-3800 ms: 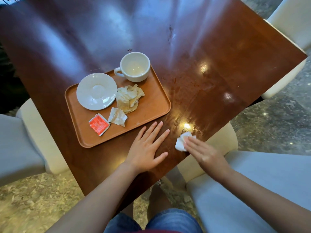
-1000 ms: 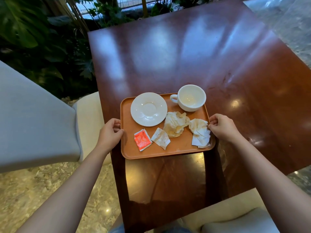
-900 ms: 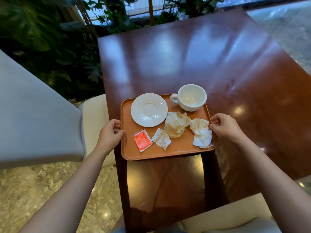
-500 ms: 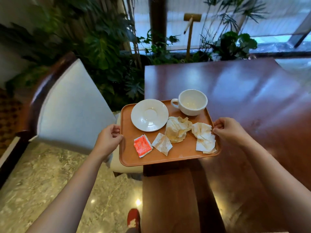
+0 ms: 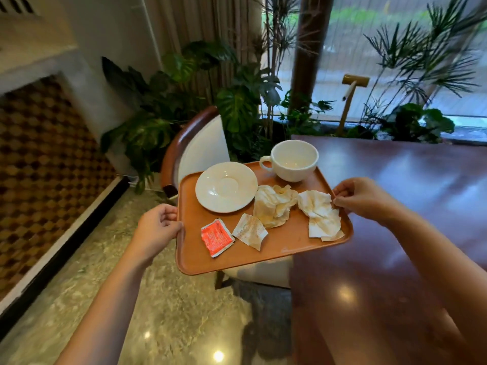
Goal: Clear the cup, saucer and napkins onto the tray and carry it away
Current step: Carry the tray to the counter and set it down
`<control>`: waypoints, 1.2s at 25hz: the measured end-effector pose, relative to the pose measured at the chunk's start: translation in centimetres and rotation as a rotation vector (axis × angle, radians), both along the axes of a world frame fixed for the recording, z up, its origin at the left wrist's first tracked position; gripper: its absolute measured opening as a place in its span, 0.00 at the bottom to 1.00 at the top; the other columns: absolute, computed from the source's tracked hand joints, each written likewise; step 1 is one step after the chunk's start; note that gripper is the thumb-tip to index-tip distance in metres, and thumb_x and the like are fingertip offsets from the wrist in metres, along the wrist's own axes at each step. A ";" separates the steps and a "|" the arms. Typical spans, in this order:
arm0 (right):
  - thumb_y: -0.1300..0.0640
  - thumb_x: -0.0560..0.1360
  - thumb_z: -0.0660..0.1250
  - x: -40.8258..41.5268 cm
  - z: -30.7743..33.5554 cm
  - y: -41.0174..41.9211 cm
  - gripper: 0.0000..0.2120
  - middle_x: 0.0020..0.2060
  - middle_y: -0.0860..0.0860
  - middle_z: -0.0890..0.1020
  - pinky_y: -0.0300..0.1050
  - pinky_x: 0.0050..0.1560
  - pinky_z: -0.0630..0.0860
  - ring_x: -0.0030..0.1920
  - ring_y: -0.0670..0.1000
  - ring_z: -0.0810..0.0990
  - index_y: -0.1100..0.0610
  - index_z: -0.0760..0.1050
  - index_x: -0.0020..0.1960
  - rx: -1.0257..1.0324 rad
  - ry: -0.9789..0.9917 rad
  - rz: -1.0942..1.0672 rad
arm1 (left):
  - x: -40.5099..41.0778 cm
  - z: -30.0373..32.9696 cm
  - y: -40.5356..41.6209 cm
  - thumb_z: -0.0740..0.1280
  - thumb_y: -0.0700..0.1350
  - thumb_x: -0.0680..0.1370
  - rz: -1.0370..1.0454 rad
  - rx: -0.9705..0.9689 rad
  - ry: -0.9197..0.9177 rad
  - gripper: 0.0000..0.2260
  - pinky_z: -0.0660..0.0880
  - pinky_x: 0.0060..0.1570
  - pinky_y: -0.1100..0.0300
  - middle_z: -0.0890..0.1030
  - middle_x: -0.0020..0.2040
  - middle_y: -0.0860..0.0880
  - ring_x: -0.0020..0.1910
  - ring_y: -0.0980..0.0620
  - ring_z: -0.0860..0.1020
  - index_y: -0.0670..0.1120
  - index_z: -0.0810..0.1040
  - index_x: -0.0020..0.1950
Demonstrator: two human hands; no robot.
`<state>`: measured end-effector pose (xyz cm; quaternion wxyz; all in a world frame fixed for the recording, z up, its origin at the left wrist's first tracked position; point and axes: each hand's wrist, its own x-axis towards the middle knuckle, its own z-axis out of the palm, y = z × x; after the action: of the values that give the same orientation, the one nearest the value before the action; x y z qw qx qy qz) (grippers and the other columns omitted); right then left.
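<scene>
Two hands clamp tray edges: left hand, right hand. Tray held in air, apparently clear of table. Cup, saucer, napkins carried on it.

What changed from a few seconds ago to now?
The white napkin, then under the right hand on the table, now lies on the tray. Both hands, left hand included, took the tray's edges and lifted it leftward off the table. The cup, saucer and packets kept their places.
</scene>
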<state>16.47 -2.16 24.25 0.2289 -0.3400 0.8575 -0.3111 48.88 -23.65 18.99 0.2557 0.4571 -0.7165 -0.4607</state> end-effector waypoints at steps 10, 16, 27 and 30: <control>0.66 0.72 0.68 17.8 2.3 -11.0 0.11 0.32 0.51 0.82 0.30 0.29 0.73 0.33 0.45 0.81 0.52 0.77 0.37 -0.012 -0.025 0.264 | 20.8 3.6 -3.7 0.67 0.32 0.72 0.187 -0.011 -0.023 0.11 0.71 0.32 0.66 0.81 0.38 0.49 0.36 0.56 0.79 0.48 0.76 0.43; 0.66 0.73 0.67 23.7 2.6 -20.0 0.06 0.35 0.54 0.81 0.38 0.38 0.77 0.37 0.49 0.80 0.58 0.78 0.41 0.009 -0.014 0.406 | 28.2 3.6 -7.4 0.67 0.30 0.72 0.338 0.015 -0.041 0.12 0.74 0.29 0.70 0.82 0.38 0.49 0.33 0.60 0.80 0.48 0.77 0.42; 0.65 0.71 0.69 27.6 2.4 -42.0 0.10 0.32 0.53 0.83 0.36 0.32 0.78 0.34 0.48 0.82 0.53 0.78 0.34 0.075 0.073 0.603 | 33.2 4.1 -22.6 0.66 0.31 0.73 0.532 0.021 -0.069 0.08 0.75 0.28 0.68 0.82 0.38 0.45 0.34 0.54 0.80 0.44 0.77 0.46; 0.66 0.71 0.69 28.4 3.0 -48.9 0.08 0.35 0.55 0.83 0.44 0.40 0.80 0.37 0.51 0.82 0.55 0.79 0.35 0.071 0.068 0.627 | 33.8 4.7 -27.5 0.67 0.33 0.73 0.582 0.030 -0.039 0.07 0.73 0.32 0.64 0.82 0.39 0.45 0.37 0.52 0.80 0.44 0.77 0.47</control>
<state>44.84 -51.08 27.23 0.2964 -0.5896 0.7285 -0.1835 82.67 -51.12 23.65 0.3565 0.6561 -0.5532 -0.3693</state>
